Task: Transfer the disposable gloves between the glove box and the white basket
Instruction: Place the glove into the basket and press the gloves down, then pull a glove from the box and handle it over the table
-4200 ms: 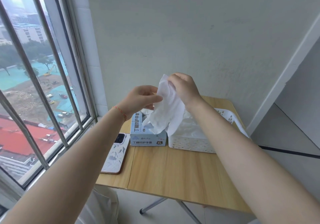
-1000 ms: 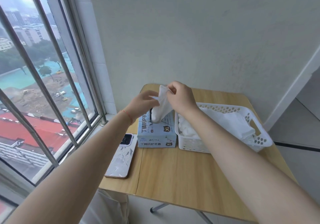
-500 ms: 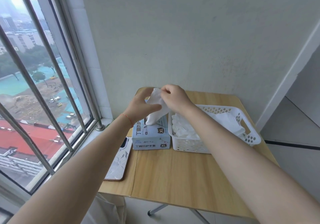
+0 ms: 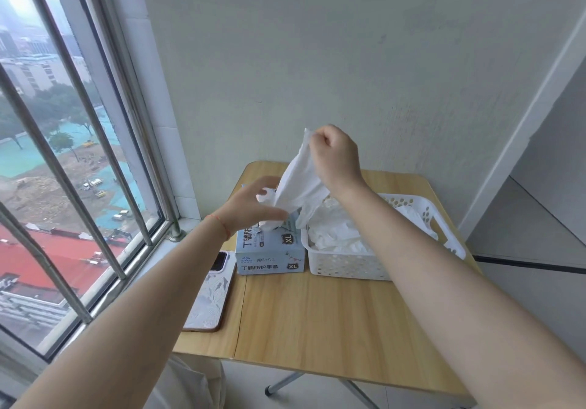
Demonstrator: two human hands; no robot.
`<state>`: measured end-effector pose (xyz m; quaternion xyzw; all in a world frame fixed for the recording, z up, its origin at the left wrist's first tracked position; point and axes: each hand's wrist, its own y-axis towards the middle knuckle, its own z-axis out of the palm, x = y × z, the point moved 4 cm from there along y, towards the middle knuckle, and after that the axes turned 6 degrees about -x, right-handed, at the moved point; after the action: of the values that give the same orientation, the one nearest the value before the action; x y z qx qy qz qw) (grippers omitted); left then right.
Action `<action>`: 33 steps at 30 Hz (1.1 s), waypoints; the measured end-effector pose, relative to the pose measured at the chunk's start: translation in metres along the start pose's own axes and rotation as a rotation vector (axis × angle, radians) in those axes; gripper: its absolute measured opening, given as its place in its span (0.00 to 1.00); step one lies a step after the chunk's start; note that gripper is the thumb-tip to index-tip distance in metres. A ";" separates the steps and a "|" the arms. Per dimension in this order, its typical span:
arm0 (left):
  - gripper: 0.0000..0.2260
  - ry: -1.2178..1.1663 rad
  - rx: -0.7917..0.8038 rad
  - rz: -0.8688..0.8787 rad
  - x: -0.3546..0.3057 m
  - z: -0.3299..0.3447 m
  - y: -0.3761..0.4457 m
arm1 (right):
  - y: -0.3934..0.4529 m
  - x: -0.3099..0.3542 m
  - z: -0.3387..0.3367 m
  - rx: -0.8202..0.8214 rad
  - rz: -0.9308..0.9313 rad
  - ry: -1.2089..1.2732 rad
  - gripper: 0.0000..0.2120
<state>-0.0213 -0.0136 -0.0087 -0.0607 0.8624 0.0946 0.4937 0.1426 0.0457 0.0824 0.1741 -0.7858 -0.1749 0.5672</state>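
A light-blue glove box (image 4: 270, 255) stands on the wooden table (image 4: 317, 320), with white glove material bunched at its top opening. Right beside it sits the white perforated basket (image 4: 348, 264), holding a pile of white gloves (image 4: 336, 234). My right hand (image 4: 337, 158) pinches the cuff of one white glove (image 4: 299, 180) and holds it up above the box, so it hangs down. My left hand (image 4: 253, 205) hovers over the box top, fingers relaxed, touching the gloves bunched there.
A phone in a patterned case (image 4: 211, 294) lies on the table's left leaf, next to the box. A barred window (image 4: 79, 155) runs along the left. The plain wall stands right behind the table. Bare wood lies in front of the box and basket.
My right hand has lifted the glove higher, stretching it out above the box. My left hand has let go of it and dropped to the box top.
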 end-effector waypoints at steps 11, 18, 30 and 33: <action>0.07 -0.184 -0.277 -0.030 -0.049 -0.017 0.002 | -0.001 0.012 -0.021 -0.108 0.017 0.061 0.17; 0.21 -0.556 0.043 -0.138 -0.049 0.003 -0.005 | 0.000 0.013 -0.037 -0.108 0.085 0.087 0.19; 0.22 -0.484 0.304 -0.200 -0.019 0.016 -0.028 | -0.004 0.004 -0.027 0.043 0.213 0.030 0.18; 0.34 -0.587 0.235 -0.234 -0.005 0.004 -0.021 | -0.002 -0.004 -0.028 0.041 0.307 0.032 0.13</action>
<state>-0.0118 -0.0329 -0.0086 -0.0722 0.6756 -0.0492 0.7321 0.1704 0.0435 0.0858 0.0663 -0.7973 -0.0674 0.5961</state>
